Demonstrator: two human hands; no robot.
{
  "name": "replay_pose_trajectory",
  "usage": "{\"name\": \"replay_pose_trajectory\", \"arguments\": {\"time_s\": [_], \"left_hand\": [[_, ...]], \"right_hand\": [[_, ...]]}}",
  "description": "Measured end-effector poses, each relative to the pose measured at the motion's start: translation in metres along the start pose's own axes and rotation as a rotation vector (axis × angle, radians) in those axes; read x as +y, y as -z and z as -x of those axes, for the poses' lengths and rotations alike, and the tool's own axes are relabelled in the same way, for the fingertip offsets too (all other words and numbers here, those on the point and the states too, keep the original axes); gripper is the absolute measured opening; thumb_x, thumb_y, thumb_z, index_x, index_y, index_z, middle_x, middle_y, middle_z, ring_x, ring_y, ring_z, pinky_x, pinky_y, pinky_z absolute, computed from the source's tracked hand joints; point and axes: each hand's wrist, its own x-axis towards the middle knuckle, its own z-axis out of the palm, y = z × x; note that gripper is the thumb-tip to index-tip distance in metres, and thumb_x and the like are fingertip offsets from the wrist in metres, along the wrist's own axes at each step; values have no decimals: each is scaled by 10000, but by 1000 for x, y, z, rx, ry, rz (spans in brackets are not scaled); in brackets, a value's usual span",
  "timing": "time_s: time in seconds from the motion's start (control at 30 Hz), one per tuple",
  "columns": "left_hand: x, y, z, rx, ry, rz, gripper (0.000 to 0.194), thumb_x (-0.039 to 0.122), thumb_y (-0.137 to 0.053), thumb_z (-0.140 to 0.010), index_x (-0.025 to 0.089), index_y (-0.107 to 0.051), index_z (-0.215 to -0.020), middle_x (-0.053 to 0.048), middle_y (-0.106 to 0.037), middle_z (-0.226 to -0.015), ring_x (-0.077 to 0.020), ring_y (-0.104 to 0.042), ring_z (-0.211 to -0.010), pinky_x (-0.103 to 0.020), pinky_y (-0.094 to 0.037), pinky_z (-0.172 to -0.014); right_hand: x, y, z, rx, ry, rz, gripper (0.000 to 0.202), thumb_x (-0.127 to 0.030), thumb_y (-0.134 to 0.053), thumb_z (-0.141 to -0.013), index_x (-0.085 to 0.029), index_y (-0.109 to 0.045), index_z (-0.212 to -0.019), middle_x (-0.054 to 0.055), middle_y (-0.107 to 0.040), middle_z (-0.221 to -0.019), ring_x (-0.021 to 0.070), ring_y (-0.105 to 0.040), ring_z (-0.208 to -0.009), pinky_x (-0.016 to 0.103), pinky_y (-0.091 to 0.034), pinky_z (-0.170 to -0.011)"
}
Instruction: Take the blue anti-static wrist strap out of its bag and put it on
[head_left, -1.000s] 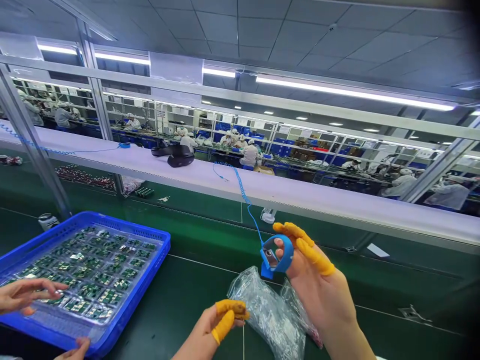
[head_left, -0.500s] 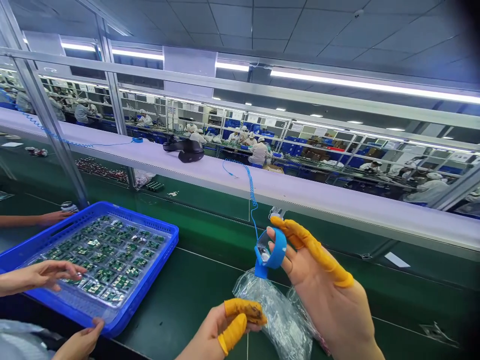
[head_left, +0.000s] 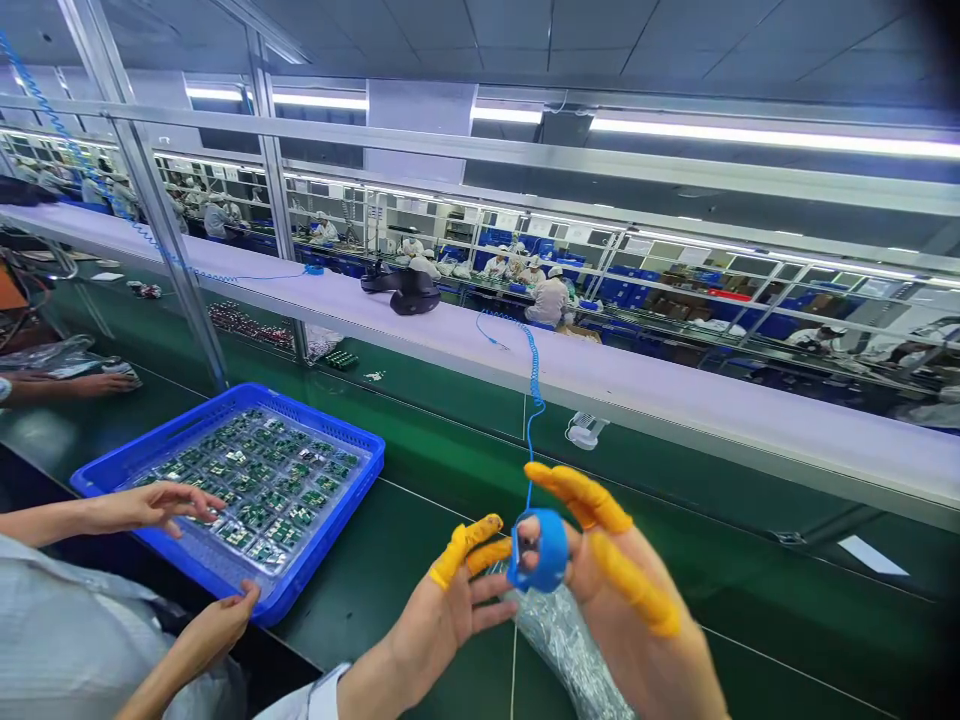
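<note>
One blue band-shaped wrist strap (head_left: 541, 548) with a metal plate is pinched by the right hand (head_left: 615, 590), held above the green belt surface (head_left: 750, 590); one blue coiled cord (head_left: 533, 385) rises from it to the white shelf (head_left: 675, 395). The left hand (head_left: 450, 605) is spread, its fingertips at the strap. One crumpled clear plastic bag (head_left: 562, 640) lies beneath. One blue perforated plastic tray (head_left: 352, 490) of green circuit boards is touched by a co-worker's two hands (head_left: 150, 505). Bare belt is seen right of the strap.

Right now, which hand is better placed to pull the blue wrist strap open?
Left. The right hand already holds the blue wrist strap, while the left hand is free, fingertips at the strap's edge.
</note>
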Motion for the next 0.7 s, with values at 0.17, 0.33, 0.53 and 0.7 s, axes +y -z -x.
{"name": "replay_pose_trajectory", "arguments": {"time_s": [0.17,0.33,0.53,0.7], "left_hand": [[-18,-7,-22,0,22,10,436,602,-459,-795,345,-624,-1105,15,-710,-742,-209,-676,-788,-276,-483,-611],[-30,-7,-27,-12,18,-5,486,634,-508,-742,367,-589,-1140,16,-711,-766,-214,-669,-758,-279,-468,-587],[-9,-14,-20,45,14,38,419,559,-478,-780,287,-639,-1055,-26,-710,-854,-198,-655,-775,-260,-458,-596],[32,83,25,89,16,-26,421,449,-355,-836,159,-661,-817,6,-662,-659,-130,-632,-704,-236,-436,-589]], "right_hand": [[55,7,19,-69,29,110,461,-417,-659,-758,-327,-550,-1196,63,-676,-960,247,-627,-903,376,-512,-780],[76,24,38,-31,191,312,529,-539,-688,-671,-303,-602,-1137,78,-658,-968,289,-619,-876,423,-509,-782],[61,26,42,221,205,209,340,-413,-642,-783,-298,-600,-1100,63,-672,-925,180,-599,-701,283,-509,-591],[62,31,38,279,147,175,353,-431,-638,-787,-280,-590,-1103,72,-673,-963,175,-623,-723,282,-516,-615]]}}
